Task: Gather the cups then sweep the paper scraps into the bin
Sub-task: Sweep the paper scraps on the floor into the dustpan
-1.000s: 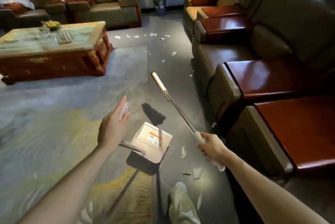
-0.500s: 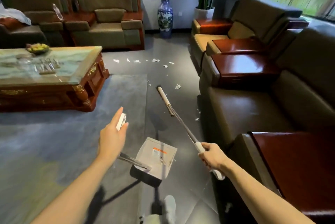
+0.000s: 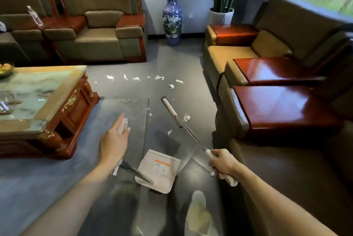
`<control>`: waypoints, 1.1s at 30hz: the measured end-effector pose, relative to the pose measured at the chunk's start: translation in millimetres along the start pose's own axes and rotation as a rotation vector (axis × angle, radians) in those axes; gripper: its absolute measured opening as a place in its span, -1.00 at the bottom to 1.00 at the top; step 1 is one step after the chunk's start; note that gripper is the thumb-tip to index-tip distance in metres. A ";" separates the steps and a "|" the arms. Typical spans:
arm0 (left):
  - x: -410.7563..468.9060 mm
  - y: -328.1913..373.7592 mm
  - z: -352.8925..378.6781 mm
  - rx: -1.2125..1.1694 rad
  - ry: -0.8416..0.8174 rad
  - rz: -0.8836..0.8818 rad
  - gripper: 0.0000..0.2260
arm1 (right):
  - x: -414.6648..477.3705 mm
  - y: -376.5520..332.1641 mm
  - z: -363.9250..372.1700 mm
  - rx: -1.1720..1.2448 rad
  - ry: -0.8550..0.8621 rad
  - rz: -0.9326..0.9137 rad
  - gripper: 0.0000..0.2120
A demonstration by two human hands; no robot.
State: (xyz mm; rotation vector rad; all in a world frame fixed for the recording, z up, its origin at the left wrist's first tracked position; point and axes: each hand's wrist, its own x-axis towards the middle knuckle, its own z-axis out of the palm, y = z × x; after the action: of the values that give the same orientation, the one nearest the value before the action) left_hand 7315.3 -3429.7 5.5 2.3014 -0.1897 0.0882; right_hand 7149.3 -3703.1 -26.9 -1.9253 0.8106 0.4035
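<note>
1. No cups are in either hand. The worktop [image 3: 47,90] on the left carries a fruit dish and some blurred shiny items at the frame edge, and I cannot tell whether these are cups. With the sweeping tools in hand, the gathering step is probably done.
2. Sweeping has barely begun. The right hand [image 3: 223,163] has its fingers wrapped round the white grip of the broom [image 3: 188,131], whose head reaches forward to the floor [image 3: 172,57].
3. The left hand [image 3: 113,144] holds the long handle of the dustpan [image 3: 159,170]. Its fingers lie along the grip, and how tightly I cannot tell. The pan hangs low by the foot and looks bare inside.
4. The paper scraps [image 3: 159,77] lie on the floor in a row between the worktop and the far sofa, with a few just beside the broom shaft. No bin is in view, so the sweeping and tipping are left to do.
5. Against half a second ago, both grips are unchanged. The person is nearer the row of scraps, and the broom head now sits among the nearer ones. The scraps seen near the feet a second ago are out of view.
</note>
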 end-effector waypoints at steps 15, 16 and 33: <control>412.1 55.0 152.9 0.066 0.154 -0.116 -0.60 | 401.1 -238.0 -161.9 -0.076 -0.137 -0.040 -0.58; 446.5 54.1 169.1 0.067 0.138 -0.129 -0.60 | 434.7 -251.6 -169.4 -0.078 -0.128 -0.029 -0.58; 700.2 66.9 299.8 0.145 -0.052 -0.290 -0.57 | 782.4 -388.2 -300.0 -0.353 -0.049 0.123 -0.66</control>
State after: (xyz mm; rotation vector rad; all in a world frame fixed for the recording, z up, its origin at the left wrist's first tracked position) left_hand 7995.8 -3772.2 -60.1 2.4515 0.1298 -0.1092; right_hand 7963.8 -4134.0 -87.8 -2.1852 0.8727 0.7052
